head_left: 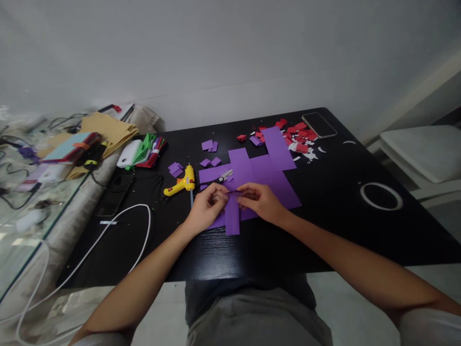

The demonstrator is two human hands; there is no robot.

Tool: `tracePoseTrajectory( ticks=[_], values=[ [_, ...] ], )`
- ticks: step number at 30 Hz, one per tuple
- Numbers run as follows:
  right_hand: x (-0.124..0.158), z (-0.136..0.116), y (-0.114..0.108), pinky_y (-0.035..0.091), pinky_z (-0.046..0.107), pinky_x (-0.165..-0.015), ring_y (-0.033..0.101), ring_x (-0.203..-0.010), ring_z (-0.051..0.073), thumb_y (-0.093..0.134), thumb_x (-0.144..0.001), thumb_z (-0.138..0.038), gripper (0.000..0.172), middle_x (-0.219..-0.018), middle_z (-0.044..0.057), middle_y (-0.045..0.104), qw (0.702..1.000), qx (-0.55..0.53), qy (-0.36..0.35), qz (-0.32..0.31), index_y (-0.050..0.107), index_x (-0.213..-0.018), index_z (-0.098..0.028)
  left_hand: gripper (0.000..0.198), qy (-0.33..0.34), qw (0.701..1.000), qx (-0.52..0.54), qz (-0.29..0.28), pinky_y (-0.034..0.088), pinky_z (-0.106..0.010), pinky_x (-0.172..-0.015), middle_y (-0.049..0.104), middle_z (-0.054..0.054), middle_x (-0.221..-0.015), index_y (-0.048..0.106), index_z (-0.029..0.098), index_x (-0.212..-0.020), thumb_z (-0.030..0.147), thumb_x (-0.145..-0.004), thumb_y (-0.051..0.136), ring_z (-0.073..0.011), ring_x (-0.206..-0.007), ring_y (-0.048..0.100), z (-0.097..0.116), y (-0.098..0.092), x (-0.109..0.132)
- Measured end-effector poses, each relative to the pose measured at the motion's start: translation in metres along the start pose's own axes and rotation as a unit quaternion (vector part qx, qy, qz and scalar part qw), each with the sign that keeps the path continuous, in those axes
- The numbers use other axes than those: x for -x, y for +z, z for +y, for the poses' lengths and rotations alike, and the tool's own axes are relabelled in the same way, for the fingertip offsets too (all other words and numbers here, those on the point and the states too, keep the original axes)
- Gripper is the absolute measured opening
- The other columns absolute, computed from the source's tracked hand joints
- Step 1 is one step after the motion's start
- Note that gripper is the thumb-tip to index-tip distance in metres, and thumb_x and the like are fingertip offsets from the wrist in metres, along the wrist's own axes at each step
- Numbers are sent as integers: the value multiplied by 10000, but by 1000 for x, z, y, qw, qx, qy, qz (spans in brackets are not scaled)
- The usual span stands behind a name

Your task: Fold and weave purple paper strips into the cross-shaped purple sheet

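Over the middle of the desk, my left hand (206, 207) and my right hand (262, 202) face each other, fingertips pinched on a small piece of purple paper (233, 191). The piece is seen nearly edge-on, so its shape is unclear. Beneath it lies a purple paper strip (232, 223), pointing toward me. Larger purple sheets (279, 185) spread under and beyond both hands. Scissors (222, 178) rest on the paper just past my left hand, partly hidden. A yellow glue gun (181, 182) lies to their left.
Small purple squares (211, 145) lie in groups farther back. Red and white paper scraps (302, 139) and a phone (319, 125) are at the back right. A white ring (381, 196) sits at right. A white cable (147, 221) loops at left near folded coloured paper (147, 150).
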State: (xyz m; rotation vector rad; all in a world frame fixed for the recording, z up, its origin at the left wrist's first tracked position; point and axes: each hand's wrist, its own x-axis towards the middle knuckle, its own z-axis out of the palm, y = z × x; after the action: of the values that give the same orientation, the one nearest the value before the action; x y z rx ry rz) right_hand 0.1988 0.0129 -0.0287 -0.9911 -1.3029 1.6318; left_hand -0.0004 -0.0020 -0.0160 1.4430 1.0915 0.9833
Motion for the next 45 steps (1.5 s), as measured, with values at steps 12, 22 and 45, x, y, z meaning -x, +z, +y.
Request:
tracePoseTrajectory(
  ticks=[12,22,45],
  values=[
    [-1,1,-1,615,332,-687,704,-663,162,818,-715,-266,241,-755,-3,724,1000,3,6,3,694,-913,-205,200,5,1000,-18,-2,443,-209,-550,551,44,-657,603,170,-954,333,-880,690,-91,-554,534,2,0,0],
    [-1,4,-1,606,327,-673,702,-658,163,831,-707,-270,254,-764,1,727,1000,2,6,9,690,-907,-203,194,11,999,-36,1,422,-210,-560,568,37,-672,618,177,-963,334,-881,697,-96,-572,533,-2,-2,0],
    [1,-10,-3,563,316,-670,671,-682,159,722,-793,-267,104,-744,1,720,1000,9,-27,13,744,-876,-210,192,-4,998,61,-21,516,-233,-563,646,23,-644,643,161,-942,323,-864,711,-116,-536,628,5,-6,-3]
  ],
)
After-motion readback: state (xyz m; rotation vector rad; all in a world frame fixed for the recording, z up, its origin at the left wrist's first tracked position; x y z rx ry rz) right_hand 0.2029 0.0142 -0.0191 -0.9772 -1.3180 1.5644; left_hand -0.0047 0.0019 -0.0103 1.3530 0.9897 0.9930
